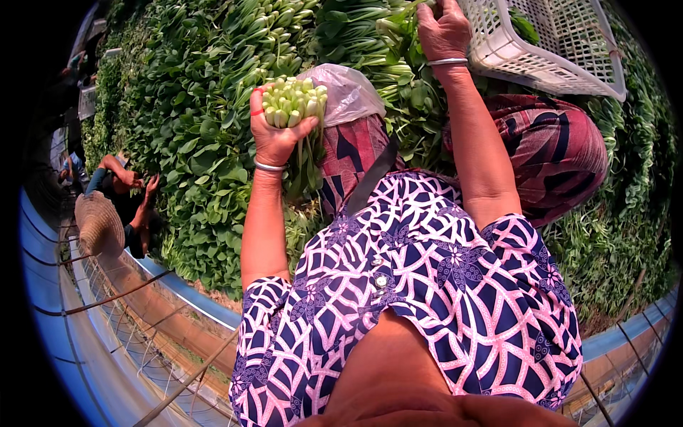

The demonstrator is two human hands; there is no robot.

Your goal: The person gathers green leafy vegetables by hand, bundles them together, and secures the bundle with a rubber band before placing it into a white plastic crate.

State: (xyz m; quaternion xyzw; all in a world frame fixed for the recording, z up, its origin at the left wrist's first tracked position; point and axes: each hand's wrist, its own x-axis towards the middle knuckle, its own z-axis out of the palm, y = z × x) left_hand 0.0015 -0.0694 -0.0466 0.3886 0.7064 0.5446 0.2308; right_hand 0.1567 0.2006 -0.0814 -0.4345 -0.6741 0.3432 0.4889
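My left hand [280, 128] is closed around a bundle of leafy greens [294, 101], with the pale cut stem ends facing up and the leaves hanging below. Red bands circle one of its fingers. My right hand [445, 32] reaches to the top edge of the view, beside the white crate; its fingertips are partly cut off, and I cannot tell whether it grips anything. Rows of laid-out greens [363, 48] with pale stems lie between and beyond the hands. A clear plastic bag [347, 96] covers my left knee.
A white perforated plastic crate [549, 64] with a few leaves inside stands at the upper right. Dense leafy plants [187, 139] grow on the left. A co-worker in a straw hat [101, 221] crouches at the far left. Metal rods and blue sheeting edge the bed.
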